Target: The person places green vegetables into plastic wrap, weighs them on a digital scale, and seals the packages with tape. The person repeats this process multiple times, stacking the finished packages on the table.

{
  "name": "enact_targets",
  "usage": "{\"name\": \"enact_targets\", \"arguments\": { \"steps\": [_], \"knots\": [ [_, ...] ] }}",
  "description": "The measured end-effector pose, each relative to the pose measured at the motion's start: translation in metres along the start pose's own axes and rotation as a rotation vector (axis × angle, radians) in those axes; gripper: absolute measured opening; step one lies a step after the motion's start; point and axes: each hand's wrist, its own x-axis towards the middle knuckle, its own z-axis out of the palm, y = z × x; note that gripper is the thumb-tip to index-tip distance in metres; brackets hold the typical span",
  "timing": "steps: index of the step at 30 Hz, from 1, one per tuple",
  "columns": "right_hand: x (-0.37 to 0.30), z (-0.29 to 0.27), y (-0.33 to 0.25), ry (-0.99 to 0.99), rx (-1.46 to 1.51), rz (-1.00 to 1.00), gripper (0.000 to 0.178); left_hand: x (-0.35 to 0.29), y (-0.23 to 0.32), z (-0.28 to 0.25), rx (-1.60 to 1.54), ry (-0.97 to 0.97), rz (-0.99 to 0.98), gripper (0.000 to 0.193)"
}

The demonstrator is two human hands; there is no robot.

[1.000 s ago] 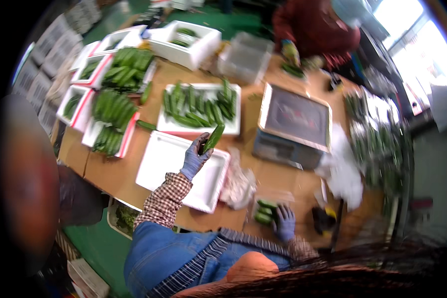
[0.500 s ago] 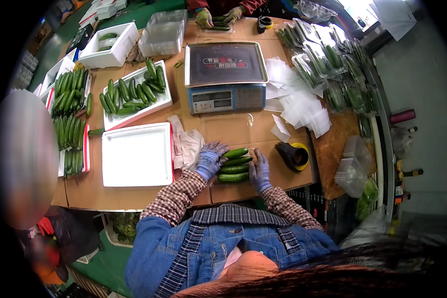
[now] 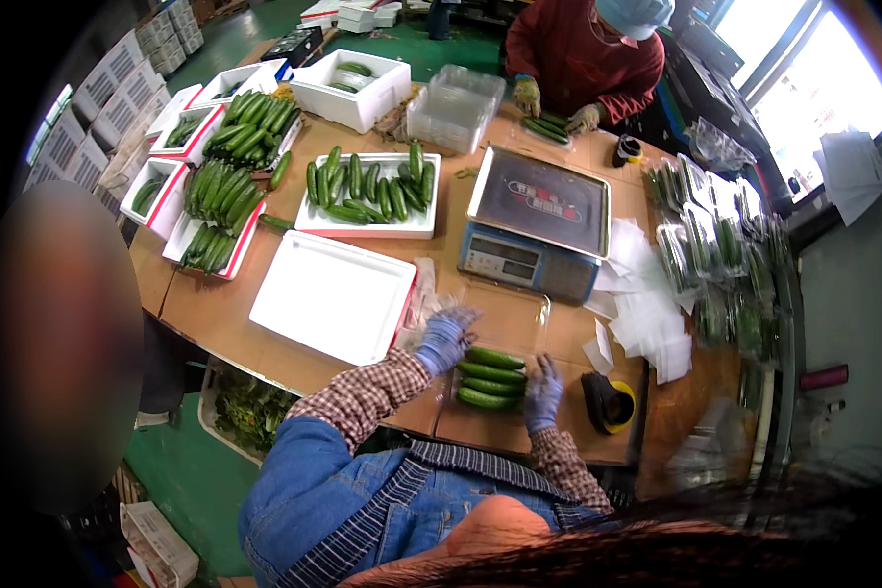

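Observation:
Several green cucumbers (image 3: 493, 374) lie side by side in a clear plastic tray in front of me, its lid (image 3: 519, 312) folded out on the far side. My left hand (image 3: 446, 340), in a bluish glove, is at the tray's far left corner, fingers stretched toward the lid; whether it touches the plastic I cannot tell. At the right ends of the cucumbers is my right hand (image 3: 543, 397), also gloved, its fingers apart and gripping nothing. Beyond the lid stands a blue scale (image 3: 529, 260) with a metal pan on top.
An empty white foam tray (image 3: 335, 294) lies to my left, a foam tray of cucumbers (image 3: 372, 196) behind it. A tape dispenser (image 3: 608, 402) and white sheets (image 3: 652, 318) are at right, with packed cucumbers (image 3: 720, 245) farther off. Across the table a co-worker (image 3: 588, 59) handles cucumbers.
The view has turned, so the table now sits slanted and more of the co-worker shows. My left hand has moved off the cucumber ends toward the lid. My right hand stays beside the cucumbers.

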Motion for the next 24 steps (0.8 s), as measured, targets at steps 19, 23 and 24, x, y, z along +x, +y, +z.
{"name": "enact_targets", "arguments": {
  "steps": [19, 23, 24],
  "knots": [
    [-0.023, 0.005, 0.015, 0.226, -0.163, 0.142, 0.018, 0.161, -0.225, -0.206, 0.652, -0.53, -0.111, 0.065],
    [-0.019, 0.003, 0.009, 0.232, -0.192, 0.156, 0.018, 0.169, -0.207, -0.225, 0.809, -0.792, -0.097, 0.074],
    [-0.02, 0.005, 0.011, 0.236, -0.203, 0.152, 0.018, 0.165, -0.223, -0.22, 0.809, -0.731, -0.047, 0.071]
  ]
}}
